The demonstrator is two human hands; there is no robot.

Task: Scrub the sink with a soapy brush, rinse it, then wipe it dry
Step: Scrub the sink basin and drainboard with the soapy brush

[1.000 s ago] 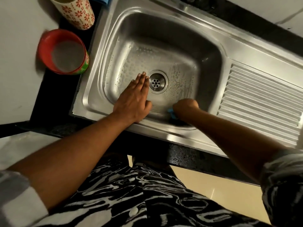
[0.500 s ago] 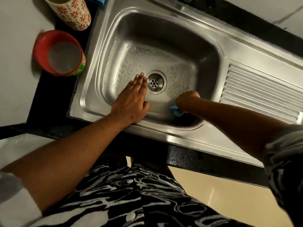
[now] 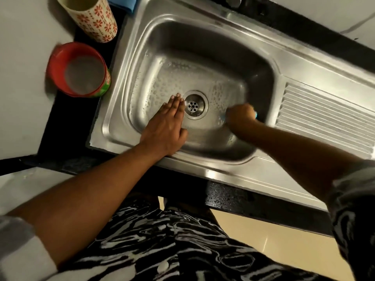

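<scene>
Hands, left: left hand [image 3: 166,126] lies flat, fingers straight and pressed together, palm down on the sink floor; fingertips just beside the drain [image 3: 193,105], wrist crossing the near rim.
Hands, right: right hand [image 3: 240,116] is curled into a fist round the brush [image 3: 256,115], low in the basin to the right of the drain; motion-blurred.
Brush: blue; only small slivers show at either side of the fist. Bristles hidden.
Sink [image 3: 125,57]: stainless steel, single basin. Floor wet, with patchy foam and droplets around the drain, thickest toward the left and far side.
Drainboard [image 3: 324,118]: ribbed steel, joined to the basin on the right.
Tap base [image 3: 233,0]: at the far rim, cut off by the top edge.
Counter [image 3: 69,122]: black, surrounding the sink.
Red cup [image 3: 79,69]: upright on the counter left of the sink, holding pale cloudy liquid.
Floral cup [image 3: 91,17]: cream with red flowers, beyond the red cup.
Blue cloth [image 3: 121,2]: at the far left corner of the sink, partly out of view.
</scene>
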